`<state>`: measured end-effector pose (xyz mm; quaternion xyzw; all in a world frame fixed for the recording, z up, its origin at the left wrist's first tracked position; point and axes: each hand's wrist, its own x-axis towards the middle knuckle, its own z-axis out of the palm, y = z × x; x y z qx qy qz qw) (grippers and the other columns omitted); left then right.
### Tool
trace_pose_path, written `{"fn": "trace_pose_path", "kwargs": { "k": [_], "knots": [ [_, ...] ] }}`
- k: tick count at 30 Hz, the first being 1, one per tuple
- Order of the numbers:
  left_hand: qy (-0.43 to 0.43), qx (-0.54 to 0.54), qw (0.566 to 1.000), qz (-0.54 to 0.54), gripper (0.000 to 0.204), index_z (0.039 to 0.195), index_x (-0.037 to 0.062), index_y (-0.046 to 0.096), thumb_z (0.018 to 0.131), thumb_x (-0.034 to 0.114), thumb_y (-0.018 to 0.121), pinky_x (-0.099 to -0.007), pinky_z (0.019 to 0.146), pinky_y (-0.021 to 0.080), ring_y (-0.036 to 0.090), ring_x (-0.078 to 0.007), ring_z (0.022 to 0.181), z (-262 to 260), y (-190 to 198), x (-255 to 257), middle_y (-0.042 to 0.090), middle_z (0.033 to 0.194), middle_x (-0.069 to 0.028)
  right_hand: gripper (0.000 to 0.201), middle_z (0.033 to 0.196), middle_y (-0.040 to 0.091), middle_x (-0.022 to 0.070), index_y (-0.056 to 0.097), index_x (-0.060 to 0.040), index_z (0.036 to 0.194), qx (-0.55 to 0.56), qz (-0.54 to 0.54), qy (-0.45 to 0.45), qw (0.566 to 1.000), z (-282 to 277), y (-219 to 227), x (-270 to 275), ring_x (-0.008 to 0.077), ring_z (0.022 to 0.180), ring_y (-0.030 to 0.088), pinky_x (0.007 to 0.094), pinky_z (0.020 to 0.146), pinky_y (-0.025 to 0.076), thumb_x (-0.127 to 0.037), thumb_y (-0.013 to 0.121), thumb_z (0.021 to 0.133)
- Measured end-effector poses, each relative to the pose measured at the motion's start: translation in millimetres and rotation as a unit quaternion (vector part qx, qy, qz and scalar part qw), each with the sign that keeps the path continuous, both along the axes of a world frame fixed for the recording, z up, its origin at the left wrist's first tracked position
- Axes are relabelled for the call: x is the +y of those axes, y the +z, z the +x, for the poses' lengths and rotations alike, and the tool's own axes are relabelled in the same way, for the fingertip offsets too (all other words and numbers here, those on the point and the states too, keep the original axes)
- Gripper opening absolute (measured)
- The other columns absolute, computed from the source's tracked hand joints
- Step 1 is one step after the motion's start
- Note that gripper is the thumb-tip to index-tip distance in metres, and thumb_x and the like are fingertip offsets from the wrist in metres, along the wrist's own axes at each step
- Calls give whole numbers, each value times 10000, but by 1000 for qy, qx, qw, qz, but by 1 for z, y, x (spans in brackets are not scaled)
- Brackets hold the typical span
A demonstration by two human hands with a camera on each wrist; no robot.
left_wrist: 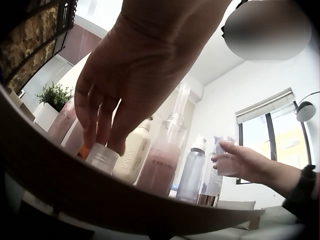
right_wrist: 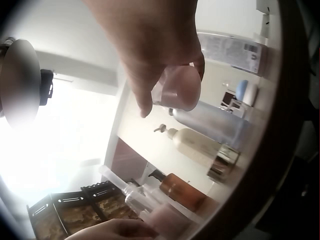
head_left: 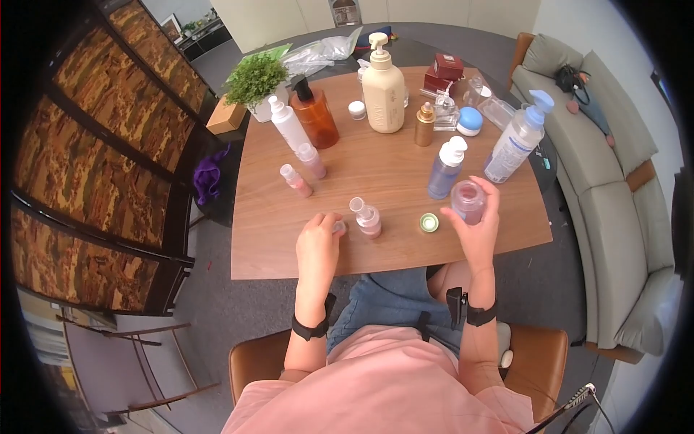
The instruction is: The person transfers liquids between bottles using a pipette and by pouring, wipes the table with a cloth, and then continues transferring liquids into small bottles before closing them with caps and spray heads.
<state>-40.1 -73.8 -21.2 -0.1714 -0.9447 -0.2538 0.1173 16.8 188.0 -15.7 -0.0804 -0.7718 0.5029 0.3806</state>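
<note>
Left hand [head_left: 319, 242] with fingers pinching a clear cap [head_left: 339, 228] on the table [head_left: 390, 252] near its front edge, pink bottle [head_left: 369, 221] just beside, right hand's [head_left: 480, 230] fingers gripping a pink jar [head_left: 468, 202] above the table's right part, green lid [head_left: 429, 222] nearby.

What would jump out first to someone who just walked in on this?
Probably the tall cream pump bottle toward the far side of the wooden table, beside a dark-topped amber bottle. Nearer, the right hand grips a see-through pink container, while the left hand's fingertips pinch a small translucent cap by the near edge.
</note>
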Motion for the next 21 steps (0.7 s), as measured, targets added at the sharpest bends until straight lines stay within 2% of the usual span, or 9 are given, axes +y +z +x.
{"fn": "trace_pose_path", "kwargs": {
  "k": [2, 6, 8, 9, 12, 14, 17, 19, 21],
  "knots": [
    [-7, -19, 1000, -13, 203, 1009, 49, 659, 811, 86, 686, -420, 732, 491, 619, -355, 853, 5, 11, 2, 635, 933, -155, 716, 1123, 619, 138, 466, -39, 1245, -28, 62, 70, 995, 5, 15, -5, 227, 1025, 596, 355, 902, 472, -170, 880, 676],
    [-24, 15, 999, 17, 272, 1107, 19, 620, 886, 175, 646, -434, 796, 466, 583, -366, 922, 16, 32, 13, 617, 976, -171, 739, 1129, 631, 144, 482, -34, 1215, -22, 65, 71, 995, 9, 22, -22, 246, 1013, 616, 368, 889, 484, -223, 901, 636],
    [-19, 34, 998, 53, 295, 1135, 20, 610, 891, 181, 646, -439, 811, 463, 581, -359, 934, 19, 39, 18, 617, 978, -169, 724, 1134, 633, 134, 507, -34, 1172, 56, -88, 134, 986, 7, 22, -34, 263, 1028, 618, 382, 889, 485, -258, 905, 610],
    [-28, 46, 994, 98, 317, 1159, 14, 594, 897, 185, 640, -435, 825, 459, 581, -362, 953, 19, 41, 20, 618, 1005, -175, 724, 1134, 633, 134, 507, -34, 1172, 56, -88, 134, 985, 7, 23, -38, 263, 1028, 618, 382, 889, 485, -258, 905, 610],
    [-33, 61, 985, 156, 324, 1162, -1, 579, 901, 182, 638, -424, 842, 459, 585, -363, 982, 19, 41, 26, 622, 1042, -182, 702, 1122, 628, 123, 520, -31, 1133, 29, -51, 133, 989, 7, 29, -48, 288, 1017, 610, 394, 884, 475, -285, 901, 602],
    [-35, 64, 983, 169, 309, 1140, -9, 580, 899, 174, 642, -416, 845, 461, 588, -362, 992, 20, 41, 31, 626, 1053, -181, 719, 1100, 620, 122, 515, -31, 1140, 6, 78, 96, 992, 7, 33, -52, 305, 979, 600, 401, 866, 465, -310, 898, 600],
    [-26, 48, 981, 184, 277, 1091, -14, 581, 884, 153, 660, -409, 828, 471, 600, -360, 971, 20, 40, 37, 633, 1019, -175, 708, 1075, 610, 118, 514, -40, 1143, 23, 140, 70, 987, 6, 40, -58, 306, 948, 593, 407, 838, 451, -318, 888, 610],
    [-32, 52, 979, 192, 221, 1075, -6, 581, 906, 123, 644, -370, 843, 487, 635, -293, 927, 19, 36, 39, 660, 1003, -145, 703, 1068, 607, 116, 504, -47, 1161, 42, 176, 63, 981, 6, 40, -60, 302, 953, 591, 413, 837, 441, -307, 878, 625],
    [-40, 53, 978, 200, 205, 1061, -4, 581, 899, 101, 649, -361, 838, 487, 638, -284, 917, 20, 33, 43, 662, 998, -140, 702, 1070, 607, 116, 501, -50, 1169, 46, 187, 56, 980, 8, 39, -60, 302, 954, 591, 416, 839, 439, -303, 874, 630]
  ]
}}
